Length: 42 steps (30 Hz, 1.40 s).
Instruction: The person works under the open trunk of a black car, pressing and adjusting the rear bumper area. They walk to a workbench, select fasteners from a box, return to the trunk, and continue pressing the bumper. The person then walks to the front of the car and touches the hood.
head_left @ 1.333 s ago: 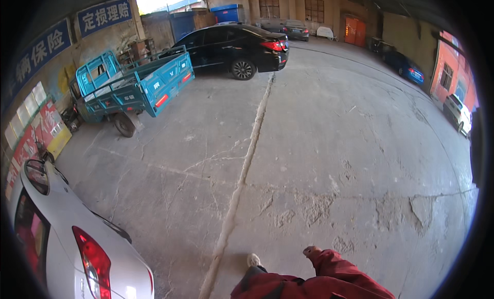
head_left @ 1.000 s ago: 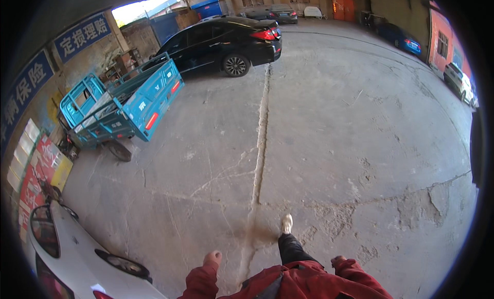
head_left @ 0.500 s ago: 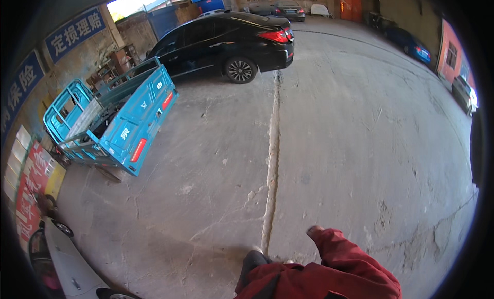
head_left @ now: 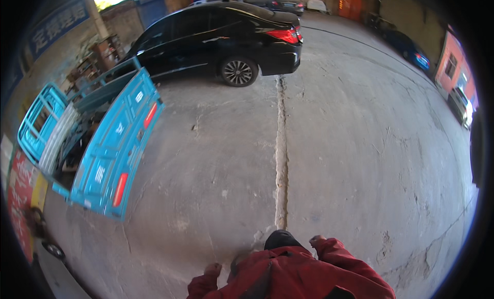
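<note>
Both my arms, in red sleeves, hang by my body at the lower edge. My left hand shows small beside the jacket, its fingers loosely curled and nothing seen in them. To the right of a dark-clad knee, my right hand is curled closed just past its cuff, likewise with no object visible. Neither hand touches anything but air over the concrete floor.
A blue cargo tricycle stands at the left, its bed holding loose items. Beyond it is a black sedan. A pale rough seam runs along the floor ahead. A light-coloured car sits at the lower left, and a blue car far right.
The tricycle and black sedan appear nearer and farther left, as I have moved forward. My left hand has come into view; my right hand has drawn back closer to my body.
</note>
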Each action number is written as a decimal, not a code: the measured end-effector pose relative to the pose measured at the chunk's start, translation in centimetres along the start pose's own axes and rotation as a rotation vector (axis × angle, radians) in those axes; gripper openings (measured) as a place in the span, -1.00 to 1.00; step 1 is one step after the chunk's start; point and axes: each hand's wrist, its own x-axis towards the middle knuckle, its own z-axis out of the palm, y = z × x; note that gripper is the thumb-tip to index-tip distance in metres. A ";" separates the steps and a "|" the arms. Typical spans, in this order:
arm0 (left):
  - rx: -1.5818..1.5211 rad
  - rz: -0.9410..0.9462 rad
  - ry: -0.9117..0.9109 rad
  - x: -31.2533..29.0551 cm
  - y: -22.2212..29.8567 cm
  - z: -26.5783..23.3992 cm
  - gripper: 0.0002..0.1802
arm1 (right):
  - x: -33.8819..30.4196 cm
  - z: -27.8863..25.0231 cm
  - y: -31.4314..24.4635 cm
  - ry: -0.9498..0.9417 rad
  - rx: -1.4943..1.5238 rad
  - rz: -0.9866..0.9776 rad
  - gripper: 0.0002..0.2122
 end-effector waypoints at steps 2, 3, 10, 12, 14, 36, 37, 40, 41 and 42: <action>-0.124 0.010 0.124 9.3 1.4 -8.2 -0.59 | 2.3 -1.1 -0.2 0.019 0.036 0.125 -0.67; -0.112 0.058 0.294 13.5 1.9 -11.5 -0.58 | 3.7 -1.9 -0.8 0.003 0.013 0.204 -0.68; -0.301 -0.127 0.199 34.5 3.5 -22.9 -0.61 | 24.6 -11.3 -7.2 -0.418 -0.143 0.336 -0.54; -0.278 -0.210 0.045 36.9 5.3 -23.5 -0.54 | 34.2 -16.2 -9.8 -0.345 -0.178 0.240 -0.57; -0.085 -0.204 -0.151 37.5 7.1 -24.9 -0.53 | 44.6 -22.9 -13.8 -0.215 -0.241 0.120 -0.59; -0.207 -0.150 0.244 98.0 16.1 -77.4 -0.57 | 103.0 -58.8 -43.2 -0.181 -0.642 -0.245 -0.75; -0.211 -0.091 0.305 101.3 16.4 -81.0 -0.58 | 104.4 -59.4 -44.0 -0.216 -0.630 -0.232 -0.81; -0.247 -0.073 0.442 111.4 16.4 -88.7 -0.58 | 112.3 -61.3 -46.8 -0.360 -0.650 -0.132 -0.84; -0.251 -0.159 0.401 114.4 16.2 -90.4 -0.59 | 116.1 -62.2 -48.0 -0.387 -0.629 -0.120 -0.84; -0.253 -0.178 0.357 116.8 15.9 -91.6 -0.57 | 120.3 -63.3 -49.4 -0.406 -0.615 -0.115 -0.84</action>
